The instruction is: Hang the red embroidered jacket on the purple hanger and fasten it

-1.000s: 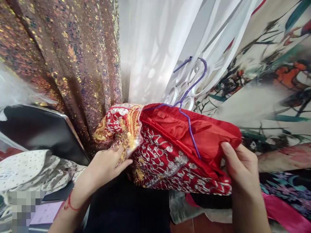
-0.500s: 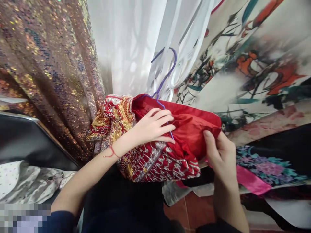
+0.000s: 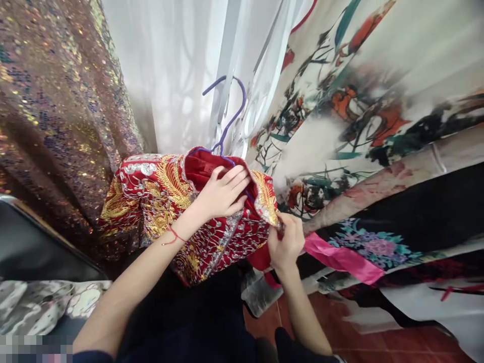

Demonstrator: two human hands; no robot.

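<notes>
A red garment with gold and silver embroidery lies bunched in front of me, on a purple wire hanger whose hook sticks up against the white curtain. My left hand rests on the red lining near the collar, fingers curled over the cloth and the hanger's wire. My right hand is closed, pinching the garment's embroidered edge at its right end. A red thread circles my left wrist.
A sequined brown-gold fabric hangs at the left, a white curtain in the middle. Painted floral cloths and a pink strip drape at the right. A dark chair back stands at lower left above red floor tiles.
My left hand moved from the embroidered left side onto the lining by the hanger. My right hand folded the garment's right end inward, so the lining is now mostly covered.
</notes>
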